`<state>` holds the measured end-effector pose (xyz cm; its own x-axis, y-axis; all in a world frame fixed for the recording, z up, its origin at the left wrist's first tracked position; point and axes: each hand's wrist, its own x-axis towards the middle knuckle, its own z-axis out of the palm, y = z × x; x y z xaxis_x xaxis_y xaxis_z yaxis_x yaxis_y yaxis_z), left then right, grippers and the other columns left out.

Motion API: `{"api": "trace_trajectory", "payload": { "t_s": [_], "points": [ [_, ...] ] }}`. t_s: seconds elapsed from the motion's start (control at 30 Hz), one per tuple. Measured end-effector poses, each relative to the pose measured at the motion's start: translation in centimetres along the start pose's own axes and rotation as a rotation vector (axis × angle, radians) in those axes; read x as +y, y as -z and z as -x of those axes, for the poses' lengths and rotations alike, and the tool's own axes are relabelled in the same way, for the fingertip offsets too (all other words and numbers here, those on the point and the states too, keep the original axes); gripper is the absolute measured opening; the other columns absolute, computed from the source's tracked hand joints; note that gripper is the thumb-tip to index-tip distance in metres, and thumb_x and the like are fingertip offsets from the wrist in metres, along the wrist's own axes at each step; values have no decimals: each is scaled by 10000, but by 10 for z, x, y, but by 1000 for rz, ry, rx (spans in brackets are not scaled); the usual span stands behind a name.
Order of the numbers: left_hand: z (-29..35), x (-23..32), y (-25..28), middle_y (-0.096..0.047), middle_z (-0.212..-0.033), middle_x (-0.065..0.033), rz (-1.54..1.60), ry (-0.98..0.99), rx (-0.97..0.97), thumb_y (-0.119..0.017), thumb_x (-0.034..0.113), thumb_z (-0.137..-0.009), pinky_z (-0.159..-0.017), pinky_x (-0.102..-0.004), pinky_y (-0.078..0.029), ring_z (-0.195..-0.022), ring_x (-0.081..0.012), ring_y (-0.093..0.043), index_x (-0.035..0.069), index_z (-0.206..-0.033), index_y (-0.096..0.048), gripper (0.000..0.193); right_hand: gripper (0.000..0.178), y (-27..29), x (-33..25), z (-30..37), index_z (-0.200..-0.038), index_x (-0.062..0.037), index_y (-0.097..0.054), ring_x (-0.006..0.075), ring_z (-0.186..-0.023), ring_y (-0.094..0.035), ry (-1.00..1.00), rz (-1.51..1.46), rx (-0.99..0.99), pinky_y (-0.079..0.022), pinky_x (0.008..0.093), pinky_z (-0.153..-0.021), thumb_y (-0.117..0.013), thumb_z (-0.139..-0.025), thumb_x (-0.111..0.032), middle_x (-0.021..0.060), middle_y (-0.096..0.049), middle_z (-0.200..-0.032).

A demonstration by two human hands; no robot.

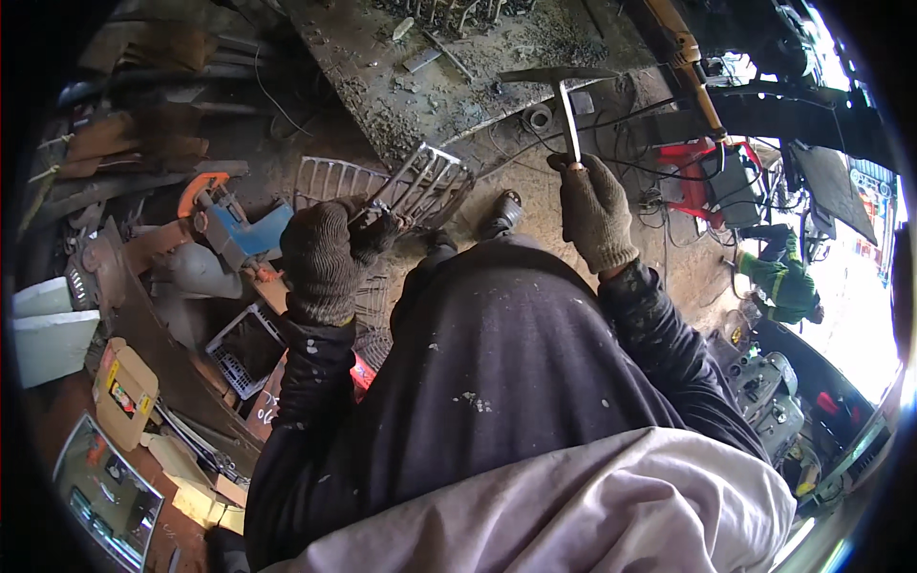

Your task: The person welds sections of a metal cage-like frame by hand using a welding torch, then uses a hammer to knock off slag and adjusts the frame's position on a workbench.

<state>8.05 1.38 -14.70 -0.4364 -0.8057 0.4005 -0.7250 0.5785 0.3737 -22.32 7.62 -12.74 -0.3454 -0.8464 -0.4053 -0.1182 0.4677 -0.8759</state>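
Note:
My left hand (325,253), in a dark knitted glove, is closed on the near end of a metal grate (435,186) made of parallel bars. The grate is tilted, its far end close to the edge of a steel-topped table (344,72). In a lighter knitted glove, my right hand (599,218) grips the handle of a chipping hammer (568,119). The hammer stands upright from the fist, its long thin head over the table's near edge and apart from the grate.
Flakes and metal scraps cover the tabletop. At left are a blue-and-orange machine (244,222) and a plastic crate (244,351). Loose cables (640,172) trail at right near a red chair (680,181). A person in green (788,277) is farther right.

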Motion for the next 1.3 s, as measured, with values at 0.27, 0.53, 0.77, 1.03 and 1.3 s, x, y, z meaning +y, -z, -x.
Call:
{"api": "trace_trajectory", "payload": {
  "t_s": [0.27, 0.53, 0.77, 1.03, 1.3],
  "points": [
    [-14, -5, 24, -628, -732, -92, -99, -84, -2, -801, 411, -743, -598, -412, -501, -657, -320, -617, 52, -829, -610, 416, 276, 2, 8, 3, -1109, -30, -656, 133, -694, -586, 101, 117, -61, -454, 283, -642, -523, -985, -237, 54, -590, -727],
    [-18, -4, 14, -671, -735, -85, 6, 4, -101, -809, 357, -739, -607, -385, -531, -663, -282, -667, 62, -854, -653, 353, 270, 5, -18, 18, -1116, 7, -625, 152, -743, -616, 386, 187, -236, -481, 297, -681, -512, -974, -194, 80, -620, -759],
    [-19, -6, 16, -673, -721, -75, -157, -105, -148, -811, 348, -725, -597, -380, -528, -639, -284, -664, 67, -871, -653, 353, 263, 8, -33, 27, -1110, -34, -617, 312, -717, -658, 435, 468, -290, -501, 373, -645, -559, -937, -223, 150, -639, -762],
    [-22, -2, 26, -653, -696, -53, -230, -39, -152, -796, 426, -732, -590, -372, -516, -624, -257, -651, 91, -852, -642, 388, 245, 9, -32, 30, -1111, -26, -626, 263, -715, -669, 374, 481, -261, -504, 348, -646, -551, -943, -188, 135, -658, -775],
    [-26, 6, 59, -631, -693, -34, -326, -240, -48, -785, 503, -722, -599, -389, -505, -638, -262, -626, 98, -877, -661, 451, 281, 19, -7, 10, -1138, -22, -636, 75, -621, -507, 88, 6, -38, -421, 251, -573, -535, -979, -230, 0, -555, -703]
  ]
}}
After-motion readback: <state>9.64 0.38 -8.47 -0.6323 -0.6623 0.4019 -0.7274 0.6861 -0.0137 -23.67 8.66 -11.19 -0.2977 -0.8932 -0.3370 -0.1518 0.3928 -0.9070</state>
